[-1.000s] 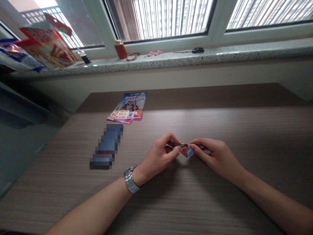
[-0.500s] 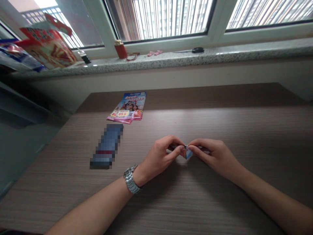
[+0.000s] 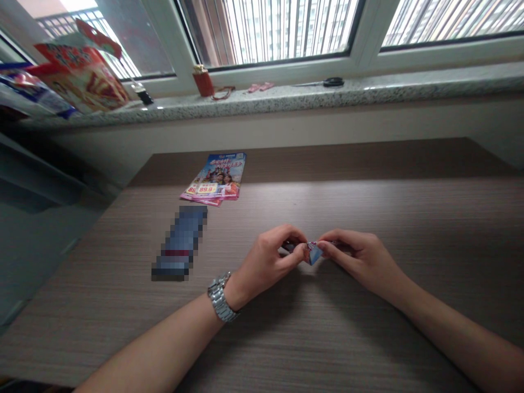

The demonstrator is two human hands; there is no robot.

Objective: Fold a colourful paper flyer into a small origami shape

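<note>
A small folded piece of printed paper (image 3: 313,254), blue with some red, is held between my two hands above the table. My left hand (image 3: 275,256), with a metal watch (image 3: 221,297) on its wrist, pinches the paper's left side between thumb and index finger. On the right side, the thumb and index finger of my right hand (image 3: 355,256) are closed on the same paper. The fingers hide part of it. Farther back on the table lies a small stack of colourful printed flyers (image 3: 219,177).
A blurred-out dark blue flat object (image 3: 180,243) lies left of my hands on the wooden table (image 3: 368,202). Along the stone windowsill (image 3: 286,101) are scissors (image 3: 332,82), a red bottle-like item (image 3: 203,82), pink bits (image 3: 260,87) and snack packets (image 3: 82,76).
The fingertips of my hands have drawn slightly apart, and more of the folded paper shows between them. Both hands still hold it in nearly the same place.
</note>
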